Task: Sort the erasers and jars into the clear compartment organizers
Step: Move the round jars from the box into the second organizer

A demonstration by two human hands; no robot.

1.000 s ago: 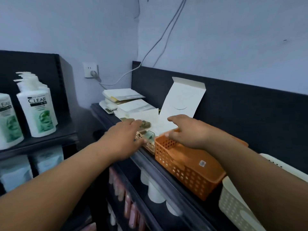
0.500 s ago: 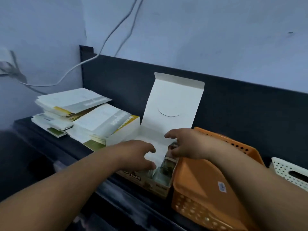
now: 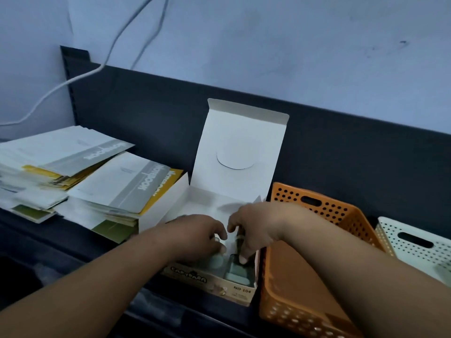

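Note:
An open cardboard eraser box (image 3: 214,284) with its white lid (image 3: 241,152) standing up sits on the dark shelf. Small wrapped erasers (image 3: 238,270) lie in its near end. My left hand (image 3: 195,237) reaches into the box from the left, fingers curled over a pale eraser (image 3: 217,261). My right hand (image 3: 253,228) reaches in from the right and pinches a dark wrapped eraser (image 3: 240,242) between thumb and fingers. No clear organizer or jar is visible.
An orange perforated basket (image 3: 317,211) stands right of the box, touching it, and a white perforated basket (image 3: 412,242) stands further right. Stacked notebooks (image 3: 117,189) lie to the left. A dark back panel (image 3: 341,147) and a white cable (image 3: 73,79) run behind.
My view has swung right and closer to the box. Both hands have moved deeper into the near end of the box, and the right hand has closed on an eraser.

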